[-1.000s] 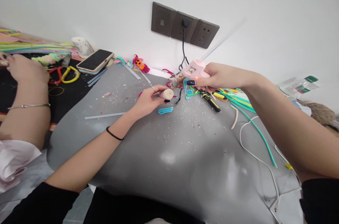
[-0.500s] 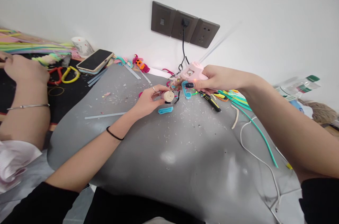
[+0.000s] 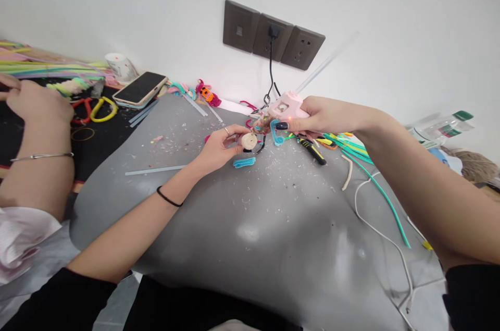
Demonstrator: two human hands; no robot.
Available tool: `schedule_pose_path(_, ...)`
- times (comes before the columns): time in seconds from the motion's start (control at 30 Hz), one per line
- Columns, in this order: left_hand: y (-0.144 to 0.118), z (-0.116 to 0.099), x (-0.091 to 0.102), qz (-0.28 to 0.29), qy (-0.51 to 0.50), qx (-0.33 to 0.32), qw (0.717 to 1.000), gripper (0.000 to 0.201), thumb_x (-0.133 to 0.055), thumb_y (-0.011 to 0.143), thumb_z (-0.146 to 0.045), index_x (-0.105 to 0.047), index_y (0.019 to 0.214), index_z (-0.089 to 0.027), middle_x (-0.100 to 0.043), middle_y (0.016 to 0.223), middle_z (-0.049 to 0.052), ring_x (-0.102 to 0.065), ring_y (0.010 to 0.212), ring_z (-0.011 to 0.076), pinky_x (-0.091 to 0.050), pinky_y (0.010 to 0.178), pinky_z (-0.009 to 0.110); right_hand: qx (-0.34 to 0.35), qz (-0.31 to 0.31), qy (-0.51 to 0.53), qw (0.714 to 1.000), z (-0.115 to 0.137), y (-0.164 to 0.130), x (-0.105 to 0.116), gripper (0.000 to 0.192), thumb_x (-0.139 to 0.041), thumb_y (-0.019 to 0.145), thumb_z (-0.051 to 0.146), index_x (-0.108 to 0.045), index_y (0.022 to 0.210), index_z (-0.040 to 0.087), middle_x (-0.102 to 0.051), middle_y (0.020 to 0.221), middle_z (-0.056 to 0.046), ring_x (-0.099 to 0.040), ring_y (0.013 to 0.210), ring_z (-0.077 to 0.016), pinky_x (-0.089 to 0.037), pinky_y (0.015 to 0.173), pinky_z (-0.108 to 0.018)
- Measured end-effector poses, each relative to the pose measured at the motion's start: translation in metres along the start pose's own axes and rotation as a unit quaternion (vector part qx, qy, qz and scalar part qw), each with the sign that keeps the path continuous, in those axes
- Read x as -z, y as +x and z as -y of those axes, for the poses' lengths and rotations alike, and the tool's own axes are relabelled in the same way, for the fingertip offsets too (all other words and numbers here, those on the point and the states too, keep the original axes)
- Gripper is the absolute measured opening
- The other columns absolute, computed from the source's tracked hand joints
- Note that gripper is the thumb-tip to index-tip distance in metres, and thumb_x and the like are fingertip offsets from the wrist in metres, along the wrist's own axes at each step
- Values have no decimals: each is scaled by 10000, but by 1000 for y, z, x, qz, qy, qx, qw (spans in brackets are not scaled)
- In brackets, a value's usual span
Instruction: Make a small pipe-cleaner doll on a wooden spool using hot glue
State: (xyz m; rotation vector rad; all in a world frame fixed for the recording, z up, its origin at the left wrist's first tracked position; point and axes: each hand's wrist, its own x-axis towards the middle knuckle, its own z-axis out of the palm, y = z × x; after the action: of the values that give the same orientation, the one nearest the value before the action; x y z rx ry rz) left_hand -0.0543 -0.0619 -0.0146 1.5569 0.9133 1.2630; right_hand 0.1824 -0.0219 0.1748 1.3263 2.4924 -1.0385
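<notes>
I see my left hand [image 3: 219, 147] pinching a small cream roll [image 3: 248, 141], just below the wall sockets [image 3: 273, 37]. My right hand [image 3: 318, 114] is clamped around the pink glue gun [image 3: 284, 107] (nozzle almost touching the roll), just right of it.

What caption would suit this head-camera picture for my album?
Right hand aims a pink glue gun at a beige roll pinched in the left hand.
</notes>
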Motion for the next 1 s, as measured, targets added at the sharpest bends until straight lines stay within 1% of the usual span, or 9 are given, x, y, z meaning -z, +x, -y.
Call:
schedule_pose_path(0.43,1,1,-1,-17,2,8,1000,405,-816,740,-445,-735,1054,-203,-769,1143,94,-687,1146,278,-539,1075,472,4,-2,-1,1000,2,-1,0,490,-647,922,609,-465,678,225,-426,605,34,-426,542,-112,-330,480,-267)
schedule_pose_path(0.7,1,0,0,-24,-15,7,1000,372,-822,723,-366,-740,1043,-196,-774,1129,91,-692,1136,271,-551,1066,463,3,-2,4,1000,1,-1,0,486,-636,925,623,-486,689,226,-413,601,37,-401,531,-110,-318,475,-268)
schedule_pose_path(0.83,1,-1,0,-27,-14,13,999,386,-840,717,-395,-737,1031,-197,-773,1124,93,-689,1140,278,-554,1057,465,8,-1,10,1000,2,-2,0,484,-666,908,614,-489,678,226,-427,589,34,-402,527,-116,-311,464,-279)
schedule_pose_path(1.0,1,-1,-1,-30,-17,13,999,410,-858,707,-416,-734,1025,-189,-769,1118,100,-687,1127,280,-561,1037,454,23,-16,29,999,5,-4,-1,411,-713,890,576,-557,743,226,-459,588,34,-429,542,-124,-299,457,-288)
